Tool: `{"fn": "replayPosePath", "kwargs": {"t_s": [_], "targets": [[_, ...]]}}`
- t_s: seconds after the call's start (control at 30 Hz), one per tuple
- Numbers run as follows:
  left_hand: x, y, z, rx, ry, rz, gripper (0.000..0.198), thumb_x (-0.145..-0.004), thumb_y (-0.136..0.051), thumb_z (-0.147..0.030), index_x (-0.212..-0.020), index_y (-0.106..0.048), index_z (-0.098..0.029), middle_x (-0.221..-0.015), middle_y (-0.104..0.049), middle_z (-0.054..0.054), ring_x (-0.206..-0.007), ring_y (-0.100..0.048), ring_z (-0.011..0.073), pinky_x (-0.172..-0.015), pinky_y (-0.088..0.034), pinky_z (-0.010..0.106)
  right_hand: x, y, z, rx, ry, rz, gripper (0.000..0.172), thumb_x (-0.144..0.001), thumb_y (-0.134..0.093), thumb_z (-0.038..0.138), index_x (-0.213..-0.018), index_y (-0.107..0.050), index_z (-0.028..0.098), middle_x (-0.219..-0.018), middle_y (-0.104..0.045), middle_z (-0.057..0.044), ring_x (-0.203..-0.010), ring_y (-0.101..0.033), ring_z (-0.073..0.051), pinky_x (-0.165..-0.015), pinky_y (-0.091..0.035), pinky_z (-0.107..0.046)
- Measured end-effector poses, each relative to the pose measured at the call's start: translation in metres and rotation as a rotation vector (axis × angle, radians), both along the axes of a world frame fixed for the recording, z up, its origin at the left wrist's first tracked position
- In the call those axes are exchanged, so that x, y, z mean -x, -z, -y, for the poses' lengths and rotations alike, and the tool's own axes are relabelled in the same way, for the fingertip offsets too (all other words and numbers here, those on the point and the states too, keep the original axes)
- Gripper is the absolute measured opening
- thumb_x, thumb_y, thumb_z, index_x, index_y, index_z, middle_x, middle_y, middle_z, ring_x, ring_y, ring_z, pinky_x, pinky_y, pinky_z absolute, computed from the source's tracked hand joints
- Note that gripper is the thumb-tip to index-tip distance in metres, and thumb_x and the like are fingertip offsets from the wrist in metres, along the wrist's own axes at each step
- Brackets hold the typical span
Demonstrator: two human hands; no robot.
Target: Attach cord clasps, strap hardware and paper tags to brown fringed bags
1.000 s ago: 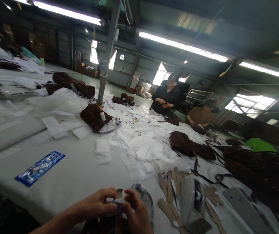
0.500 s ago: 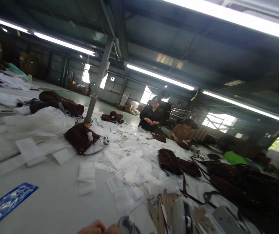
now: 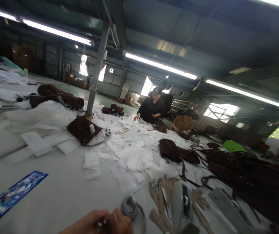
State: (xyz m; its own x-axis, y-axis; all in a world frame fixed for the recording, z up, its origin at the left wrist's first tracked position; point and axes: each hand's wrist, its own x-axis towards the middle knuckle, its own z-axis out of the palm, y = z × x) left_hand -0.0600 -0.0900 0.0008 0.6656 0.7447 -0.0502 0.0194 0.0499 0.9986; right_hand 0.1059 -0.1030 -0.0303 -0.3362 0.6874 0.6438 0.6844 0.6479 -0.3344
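Note:
Only the tops of my hands show at the bottom edge. My left hand (image 3: 88,222) and my right hand (image 3: 118,222) are pressed together, fingers curled and pinching something small and pale that I cannot make out. Just beyond my right hand a coil of grey cord (image 3: 131,208) lies on the white table (image 3: 63,191). Right of the coil lie tan cardboard strips (image 3: 160,195) and a grey tape dispenser (image 3: 182,208).
A blue printed packet (image 3: 14,194) lies at the near left. White paper pieces (image 3: 134,156) litter the middle. Dark brown fringed bags (image 3: 168,149) and straps fill the right side. Two other people (image 3: 154,109) work at the far end, past a steel post (image 3: 95,71).
The view tilted up, then slightly back down, so my hands dropped to the frame's bottom edge. The far person in black reached a hand to the table.

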Motion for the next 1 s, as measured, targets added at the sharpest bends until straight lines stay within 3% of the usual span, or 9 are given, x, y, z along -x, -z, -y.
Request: {"fn": "replayPosePath", "kwargs": {"t_s": [0.07,0.17,0.3,0.37,0.43,0.5,0.67,0.87,1.0], "targets": [[0.004,-0.004,0.000,0.032,-0.007,0.013,0.027,-0.067,-0.069,-0.041,-0.080,-0.064,-0.018,-0.075,-0.057,-0.001,-0.071,-0.048,0.0159,-0.064,-0.041,0.025,0.001,-0.010,0.002,0.105,-0.011,-0.052,0.025,-0.089,-0.040,0.019,-0.073,-0.060,0.021,-0.061,-0.061,-0.001,-0.050,-0.056,-0.014,-0.046,-0.037,-0.023],[0.009,-0.001,-0.003,0.155,-0.016,0.080,0.027,-0.066,-0.071,-0.034,-0.085,-0.064,-0.014,-0.074,-0.059,-0.001,-0.063,-0.048,0.0124,-0.055,-0.038,0.021,0.003,-0.032,-0.001,0.479,0.037,-0.255,0.021,-0.089,-0.046,0.026,-0.076,-0.061,0.020,-0.064,-0.064,0.000,-0.059,-0.061,-0.013,-0.054,-0.043,-0.021],[0.014,0.008,-0.007,0.279,-0.054,0.162,0.034,-0.067,-0.073,-0.036,-0.090,-0.063,-0.012,-0.071,-0.060,0.000,-0.057,-0.047,0.0095,-0.049,-0.035,0.019,-0.007,-0.048,-0.004,0.737,0.021,-0.503,0.034,-0.094,-0.036,0.039,-0.106,-0.060,0.017,-0.078,-0.067,-0.005,-0.060,-0.065,-0.015,-0.050,-0.049,-0.023],[0.015,0.009,-0.007,0.308,-0.072,0.180,0.036,-0.069,-0.073,-0.038,-0.091,-0.064,-0.011,-0.071,-0.061,0.001,-0.055,-0.048,0.0087,-0.048,-0.035,0.018,-0.016,-0.044,0.002,0.656,0.012,-0.475,0.034,-0.093,-0.037,0.031,-0.120,-0.054,0.017,-0.093,-0.068,-0.009,-0.072,-0.068,-0.018,-0.062,-0.055,-0.028],[0.016,0.009,-0.008,0.353,-0.110,0.206,0.038,-0.069,-0.074,-0.038,-0.092,-0.064,-0.010,-0.071,-0.061,0.001,-0.054,-0.048,0.0080,-0.047,-0.036,0.018,-0.023,-0.036,0.013,0.467,-0.026,-0.322,0.037,-0.087,-0.045,0.020,-0.124,-0.054,0.020,-0.110,-0.066,-0.012,-0.094,-0.066,-0.022,-0.082,-0.054,-0.035],[0.015,0.008,-0.008,0.403,-0.142,0.229,0.038,-0.069,-0.074,-0.038,-0.091,-0.063,-0.010,-0.071,-0.062,0.001,-0.053,-0.048,0.0078,-0.047,-0.036,0.018,-0.026,-0.029,0.025,0.290,-0.063,-0.173,0.041,-0.083,-0.049,0.015,-0.122,-0.058,0.026,-0.120,-0.062,-0.010,-0.107,-0.060,-0.025,-0.090,-0.050,-0.040],[0.011,0.011,-0.010,0.452,-0.137,0.194,0.038,-0.065,-0.078,-0.039,-0.087,-0.061,-0.012,-0.069,-0.061,0.000,-0.054,-0.049,0.0082,-0.049,-0.036,0.018,-0.017,-0.025,0.038,0.087,-0.114,0.039,0.033,-0.086,-0.049,0.010,-0.105,-0.067,0.030,-0.114,-0.068,-0.007,-0.091,-0.064,-0.021,-0.078,-0.054,-0.034],[0.015,0.015,-0.011,0.434,-0.158,0.142,0.041,-0.064,-0.078,-0.042,-0.087,-0.062,-0.011,-0.072,-0.062,0.000,-0.061,-0.052,0.0105,-0.053,-0.038,0.020,-0.006,-0.012,0.028,-0.143,-0.086,-0.076,0.025,-0.092,-0.040,0.013,-0.089,-0.063,0.023,-0.100,-0.072,-0.008,-0.087,-0.067,-0.019,-0.076,-0.055,-0.031],[0.016,0.020,-0.012,0.426,-0.181,0.102,0.047,-0.060,-0.078,-0.046,-0.091,-0.062,-0.014,-0.074,-0.062,-0.001,-0.062,-0.053,0.0109,-0.055,-0.039,0.021,-0.006,-0.009,0.027,-0.200,-0.082,-0.028,0.025,-0.093,-0.039,0.014,-0.088,-0.062,0.021,-0.098,-0.073,-0.008,-0.086,-0.068,-0.017,-0.076,-0.055,-0.027]]}}
